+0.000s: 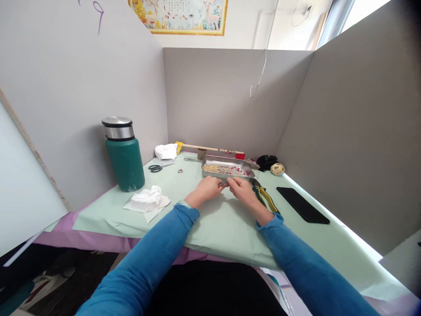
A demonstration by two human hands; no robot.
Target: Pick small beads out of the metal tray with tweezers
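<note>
Just in front of the metal tray (pixel 226 159), my left hand (pixel 207 189) and my right hand (pixel 241 190) nearly meet at the fingertips. The fingers of both are closed in a pinch. A thin, dark grey piece (pixel 223 182) shows between them, too small to name; it lies against the left fingers. What the right fingertips pinch is hidden. The tray holds tan, grey and red beads (pixel 237 171). Beside my right wrist lie pliers (pixel 265 196) with yellow and green handles.
At left stand a green bottle (pixel 125 160), crumpled tissue (pixel 149 199) and black-handled scissors (pixel 157 168). A small ring-like piece (pixel 180 171) lies near the tray. A black phone-like slab (pixel 302 205) is at right. Behind the tray rests a wooden stick (pixel 204 148); grey partitions (pixel 223 96) enclose the table.
</note>
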